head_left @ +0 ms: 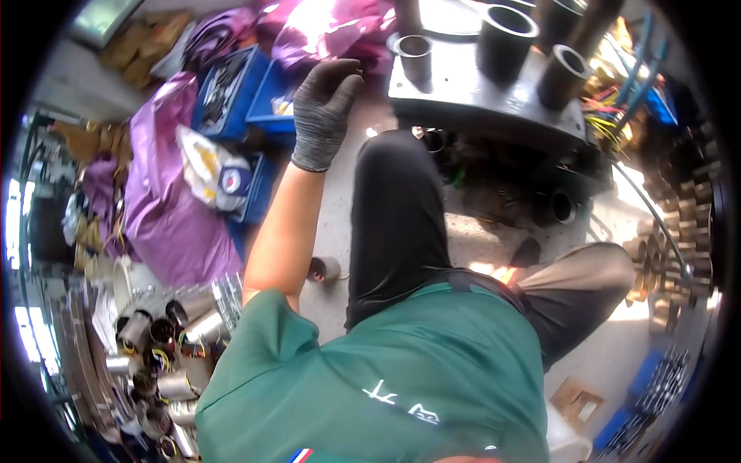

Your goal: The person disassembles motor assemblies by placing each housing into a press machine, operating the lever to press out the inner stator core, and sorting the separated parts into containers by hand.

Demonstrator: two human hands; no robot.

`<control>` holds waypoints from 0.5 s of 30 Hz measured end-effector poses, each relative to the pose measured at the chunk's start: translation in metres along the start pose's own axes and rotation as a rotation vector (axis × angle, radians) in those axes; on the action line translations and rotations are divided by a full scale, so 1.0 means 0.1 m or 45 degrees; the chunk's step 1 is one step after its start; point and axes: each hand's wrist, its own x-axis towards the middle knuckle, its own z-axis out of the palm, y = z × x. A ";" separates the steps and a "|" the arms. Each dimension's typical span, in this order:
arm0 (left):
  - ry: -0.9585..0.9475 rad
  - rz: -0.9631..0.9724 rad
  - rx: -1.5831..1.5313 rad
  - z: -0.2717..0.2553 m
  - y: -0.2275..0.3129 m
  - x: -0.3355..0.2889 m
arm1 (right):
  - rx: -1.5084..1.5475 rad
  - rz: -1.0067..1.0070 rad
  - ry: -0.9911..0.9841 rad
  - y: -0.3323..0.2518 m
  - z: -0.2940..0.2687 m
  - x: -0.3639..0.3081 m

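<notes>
My left hand (pixel 326 112), in a dark grey knit glove, is raised at the end of my stretched left arm, left of the metal machine table (pixel 463 104). Its fingers bend loosely toward the table and the thumb stands apart from them. Nothing shows in this hand, so it looks open. Nearest to it on the table is a short metal tube (pixel 415 58) standing upright. A wider dark cylinder (pixel 505 46) and another tube (pixel 563 77) stand further right. My right hand is not in view.
Blue bins (pixel 224 92) and a purple sheet (pixel 166 185) lie to the left. Metal motor housings with wires (pixel 177 386) fill a container at lower left. One housing (pixel 324 268) lies on the floor by my leg. Stacked metal rings (pixel 671 255) stand at right.
</notes>
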 end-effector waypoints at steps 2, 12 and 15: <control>0.209 -0.110 0.179 -0.57 -0.25 -0.39 | 0.078 -0.034 0.113 -0.06 -0.62 0.24; 1.247 -1.175 1.050 -1.54 -1.45 -3.77 | -0.128 -1.044 0.077 -3.61 -2.01 0.76; 1.281 -1.553 1.309 -1.24 -1.39 -4.51 | -0.459 -1.486 0.084 -5.12 -1.59 0.23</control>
